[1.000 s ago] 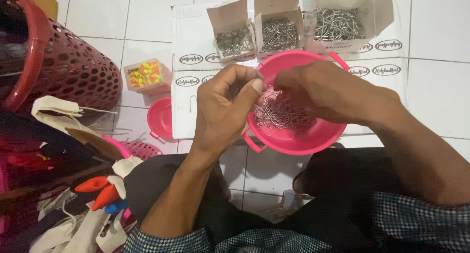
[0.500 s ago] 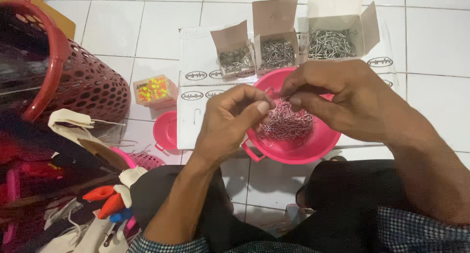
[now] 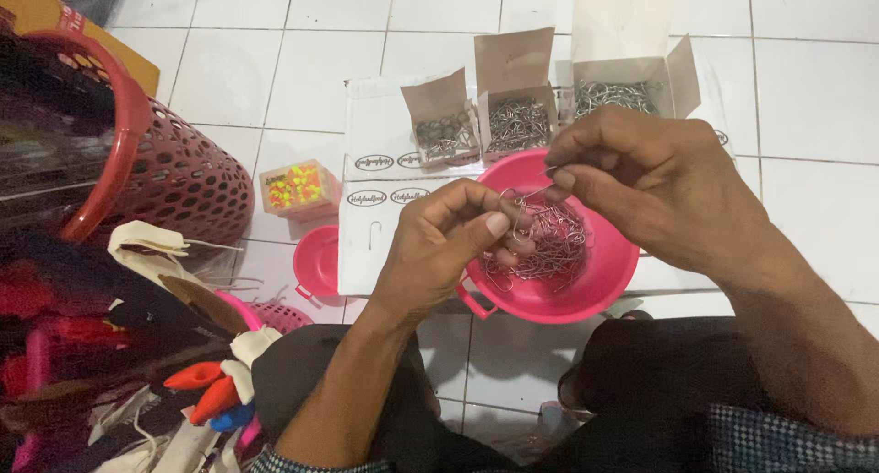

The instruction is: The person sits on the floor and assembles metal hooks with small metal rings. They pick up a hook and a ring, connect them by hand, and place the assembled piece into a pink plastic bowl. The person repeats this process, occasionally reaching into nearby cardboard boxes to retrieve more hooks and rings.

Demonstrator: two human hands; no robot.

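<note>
Thin wire piece [image 3: 524, 218] held above the pink bowl [image 3: 612, 281] of tangled wire pieces, pinched at its lower end by left hand [image 3: 438, 249] fingers and at its upper end by right hand [image 3: 652, 187] fingers; three open cardboard boxes [image 3: 517, 116] behind the bowl.
</note>
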